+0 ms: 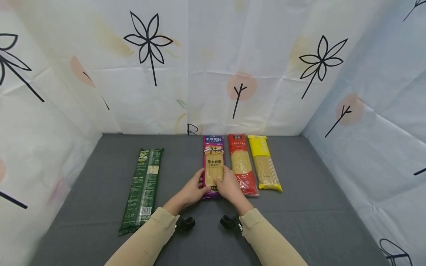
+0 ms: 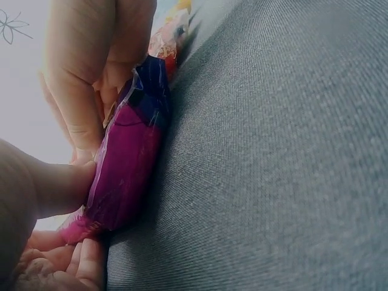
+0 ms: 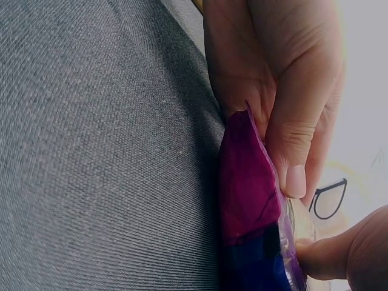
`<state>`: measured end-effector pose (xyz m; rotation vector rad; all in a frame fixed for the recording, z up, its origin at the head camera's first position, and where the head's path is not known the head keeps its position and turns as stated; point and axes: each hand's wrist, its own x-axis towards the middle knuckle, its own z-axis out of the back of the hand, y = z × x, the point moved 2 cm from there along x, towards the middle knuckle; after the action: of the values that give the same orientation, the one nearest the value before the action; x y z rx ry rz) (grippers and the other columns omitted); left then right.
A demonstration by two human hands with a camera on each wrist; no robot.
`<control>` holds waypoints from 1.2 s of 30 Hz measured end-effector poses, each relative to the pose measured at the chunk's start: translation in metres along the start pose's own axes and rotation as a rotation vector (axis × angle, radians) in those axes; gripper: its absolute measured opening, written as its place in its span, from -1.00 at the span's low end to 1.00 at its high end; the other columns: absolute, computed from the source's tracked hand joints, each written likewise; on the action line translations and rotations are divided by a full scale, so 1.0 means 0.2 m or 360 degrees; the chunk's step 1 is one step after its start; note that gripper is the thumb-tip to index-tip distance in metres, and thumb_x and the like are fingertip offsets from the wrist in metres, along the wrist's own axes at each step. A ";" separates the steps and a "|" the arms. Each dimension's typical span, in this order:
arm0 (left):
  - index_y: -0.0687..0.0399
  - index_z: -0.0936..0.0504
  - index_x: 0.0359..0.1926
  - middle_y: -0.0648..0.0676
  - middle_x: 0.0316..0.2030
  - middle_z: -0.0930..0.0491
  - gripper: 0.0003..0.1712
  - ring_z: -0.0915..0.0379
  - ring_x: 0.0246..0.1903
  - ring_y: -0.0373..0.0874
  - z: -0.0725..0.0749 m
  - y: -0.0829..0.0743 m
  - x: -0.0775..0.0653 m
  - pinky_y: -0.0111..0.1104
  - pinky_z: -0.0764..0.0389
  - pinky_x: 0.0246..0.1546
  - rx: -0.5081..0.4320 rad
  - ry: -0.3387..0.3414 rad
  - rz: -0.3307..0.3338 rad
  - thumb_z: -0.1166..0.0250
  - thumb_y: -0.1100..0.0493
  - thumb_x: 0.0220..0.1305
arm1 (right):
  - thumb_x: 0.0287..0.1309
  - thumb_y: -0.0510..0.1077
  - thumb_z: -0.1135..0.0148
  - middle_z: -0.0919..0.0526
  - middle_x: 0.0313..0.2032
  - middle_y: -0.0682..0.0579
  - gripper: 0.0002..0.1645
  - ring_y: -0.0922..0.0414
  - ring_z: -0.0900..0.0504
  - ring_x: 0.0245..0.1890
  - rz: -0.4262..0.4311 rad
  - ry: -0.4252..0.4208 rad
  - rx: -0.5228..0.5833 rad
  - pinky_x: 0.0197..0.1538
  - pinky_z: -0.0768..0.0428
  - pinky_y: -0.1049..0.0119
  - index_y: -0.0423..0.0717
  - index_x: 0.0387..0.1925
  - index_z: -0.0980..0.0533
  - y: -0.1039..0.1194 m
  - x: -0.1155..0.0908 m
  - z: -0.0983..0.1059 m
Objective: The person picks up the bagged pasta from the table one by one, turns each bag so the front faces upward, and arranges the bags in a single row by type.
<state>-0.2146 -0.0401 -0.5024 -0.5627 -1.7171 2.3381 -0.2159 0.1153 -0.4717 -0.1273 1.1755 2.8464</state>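
A purple and blue pack of spaghetti [image 1: 214, 157] lies lengthwise on the grey table, its clear window showing the strands. My left hand [image 1: 191, 190] grips its lower left side, thumb over the top and fingers curled at the edge. On the opposite side my right hand [image 1: 231, 186] holds the pack, the thumb pressing on its face. In the left wrist view, the near end of the purple pack [image 2: 124, 170] sits close against the cloth between both hands. The right wrist view shows the right thumb [image 3: 296, 180] on the pack's upper edge.
Just right of the held pack lies a red pasta pack [image 1: 240, 157], with a yellow noodle pack [image 1: 265, 162] beside it. A long green spaghetti pack [image 1: 141, 192] lies farther left. Patterned white cloth [image 1: 206, 48] hangs behind and along both sides of the table [image 1: 316, 229].
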 end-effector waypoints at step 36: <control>0.28 -0.20 0.39 0.30 0.25 -0.34 -0.42 -0.32 0.22 0.15 0.08 -0.03 -0.10 -0.07 -0.40 0.17 0.0079 -0.0096 -0.0128 -0.11 0.31 0.41 | 0.19 -0.08 -0.32 -0.24 0.26 -0.20 -0.16 -0.08 -0.36 0.16 0.0170 -0.0229 0.0143 0.16 -0.40 -0.06 -0.16 0.41 -0.18 0.02 -0.05 -0.01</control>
<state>-0.2028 -0.0600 -0.4888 -0.4112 -1.6686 2.3572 -0.2060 0.1103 -0.4687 0.1469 1.3136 2.8291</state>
